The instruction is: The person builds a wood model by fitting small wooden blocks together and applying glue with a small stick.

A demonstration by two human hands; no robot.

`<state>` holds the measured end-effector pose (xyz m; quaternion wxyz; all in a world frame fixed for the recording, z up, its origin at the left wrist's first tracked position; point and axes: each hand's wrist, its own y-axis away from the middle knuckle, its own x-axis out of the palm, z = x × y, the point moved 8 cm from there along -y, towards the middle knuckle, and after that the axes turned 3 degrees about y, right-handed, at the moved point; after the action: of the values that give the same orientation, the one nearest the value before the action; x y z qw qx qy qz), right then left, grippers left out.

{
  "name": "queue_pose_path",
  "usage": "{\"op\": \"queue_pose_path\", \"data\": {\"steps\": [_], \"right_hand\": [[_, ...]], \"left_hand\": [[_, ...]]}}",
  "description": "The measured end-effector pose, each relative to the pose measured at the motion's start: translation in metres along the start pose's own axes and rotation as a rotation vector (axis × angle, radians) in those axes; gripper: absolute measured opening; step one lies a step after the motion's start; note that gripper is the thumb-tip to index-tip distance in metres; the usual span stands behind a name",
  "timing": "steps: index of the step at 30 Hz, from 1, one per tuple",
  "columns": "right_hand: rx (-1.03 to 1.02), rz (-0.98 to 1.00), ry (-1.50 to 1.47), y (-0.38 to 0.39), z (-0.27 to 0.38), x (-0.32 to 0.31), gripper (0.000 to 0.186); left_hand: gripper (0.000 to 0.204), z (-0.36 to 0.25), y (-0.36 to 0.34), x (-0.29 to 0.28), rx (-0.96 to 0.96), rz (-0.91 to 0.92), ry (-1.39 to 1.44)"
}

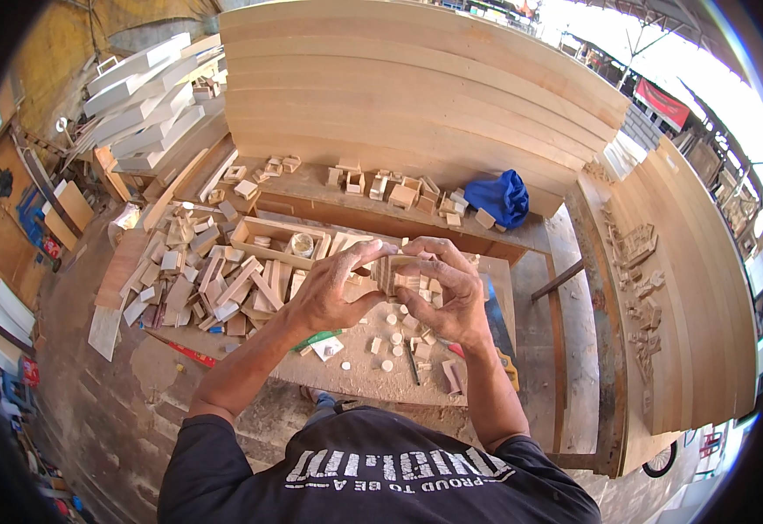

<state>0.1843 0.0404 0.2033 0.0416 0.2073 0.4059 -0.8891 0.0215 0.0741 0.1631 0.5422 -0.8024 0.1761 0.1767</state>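
Because I pinch the small wooden block [386, 276] by its edges, uneven thumb pressure could twist it loose onto the wooden discs [397, 338] below. It sits between my 2 hands, left [324, 293] and right [453, 297], fingers curled partly open to its width, thumbs nearest me.

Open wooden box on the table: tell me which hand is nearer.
Left. The left hand appears just right of the box, on its near side; the right hand is farther right.
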Motion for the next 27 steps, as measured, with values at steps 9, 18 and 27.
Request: {"op": "queue_pose_path", "data": {"steps": [9, 18, 27], "right_hand": [[-0.048, 0.034, -0.062, 0.003, -0.002, 0.002, 0.046], [-0.169, 0.028, 0.125, 0.004, 0.012, 0.005, 0.043], [-0.357, 0.013, 0.242, 0.004, 0.021, 0.013, 0.039]], "left_hand": [[0.087, 0.004, 0.000, -0.005, -0.079, -0.018, 0.080], [0.086, -0.004, -0.004, -0.012, -0.105, -0.001, 0.102], [0.086, -0.001, 0.000, -0.012, -0.099, -0.017, 0.117]]}}
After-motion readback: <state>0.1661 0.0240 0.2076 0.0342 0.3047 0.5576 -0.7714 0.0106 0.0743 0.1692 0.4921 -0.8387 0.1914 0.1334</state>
